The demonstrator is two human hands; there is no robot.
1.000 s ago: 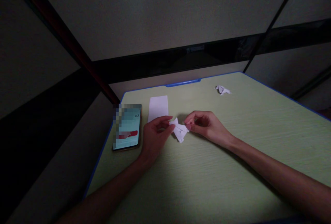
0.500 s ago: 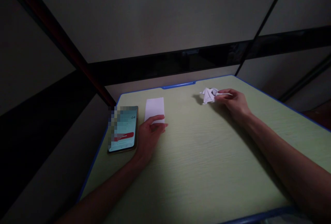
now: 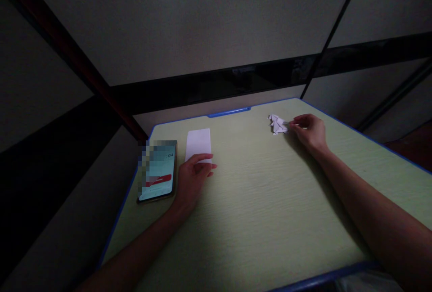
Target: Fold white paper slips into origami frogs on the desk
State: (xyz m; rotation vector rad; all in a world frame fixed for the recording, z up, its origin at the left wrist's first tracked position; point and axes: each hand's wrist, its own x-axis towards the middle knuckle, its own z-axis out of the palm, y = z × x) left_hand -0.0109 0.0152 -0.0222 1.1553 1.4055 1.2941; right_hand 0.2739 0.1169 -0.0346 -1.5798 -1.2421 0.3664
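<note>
My right hand (image 3: 309, 131) reaches to the far right part of the pale green table (image 3: 263, 202). Its fingertips are pinched at the right edge of small white folded paper figures (image 3: 277, 124), which lie bunched together on the tabletop. My left hand (image 3: 195, 176) rests on the table at the left. Its fingers are stretched out and lie on the near edge of a white rectangular sheet of paper (image 3: 198, 142), holding nothing.
A lit phone (image 3: 157, 171) lies face up just left of my left hand, near the table's left edge. The table has a blue rim (image 3: 229, 112). Dark walls and beams stand behind it, and the room is dim.
Both hands let go of their shared hold on the folded figure at the centre. My right hand carried it to the far right beside the other figure. My left hand moved onto the white sheet.
</note>
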